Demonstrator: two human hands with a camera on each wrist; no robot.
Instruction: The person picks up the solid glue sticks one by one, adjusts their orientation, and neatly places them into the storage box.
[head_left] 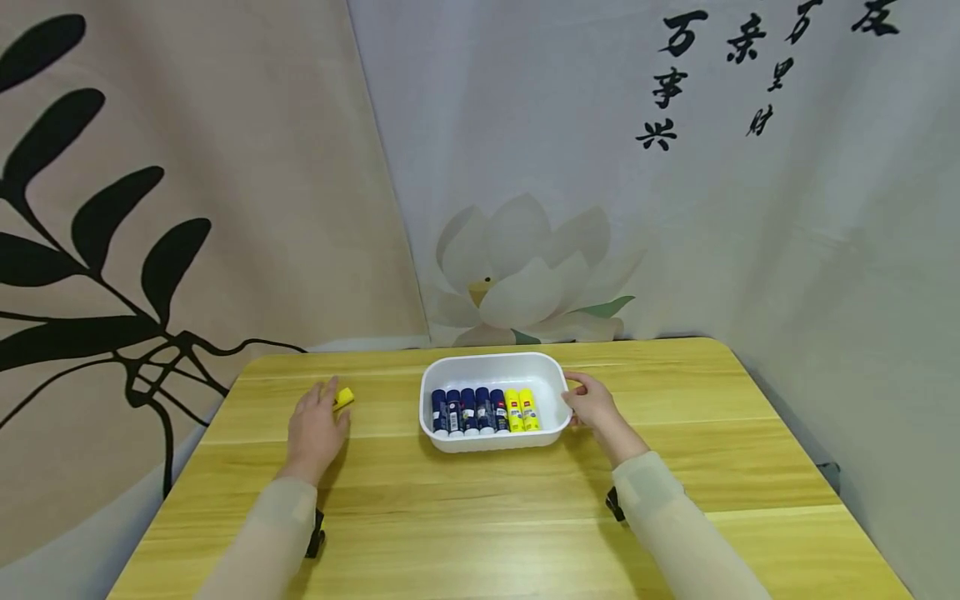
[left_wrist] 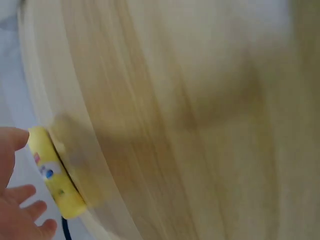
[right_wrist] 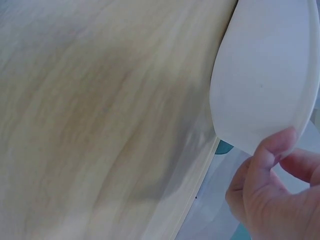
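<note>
A white plastic tray (head_left: 487, 445) sits on the table, with several navy glue sticks (head_left: 468, 410) and two yellow glue sticks (head_left: 521, 410) lined up inside. My right hand (head_left: 592, 404) pinches the tray's right end; in the right wrist view, thumb and fingers (right_wrist: 272, 145) are at the rim. On the left, my left hand (head_left: 315, 429) is beside another yellow glue stick (head_left: 344, 398) lying on the table. The left wrist view shows this yellow stick (left_wrist: 56, 172) on its side, a fingertip right at one end and the other fingers spread alongside.
The wooden table (head_left: 480, 525) has a back edge behind the tray. A pale curtain (head_left: 540, 167) with printed leaves, a lotus and black characters hangs behind it.
</note>
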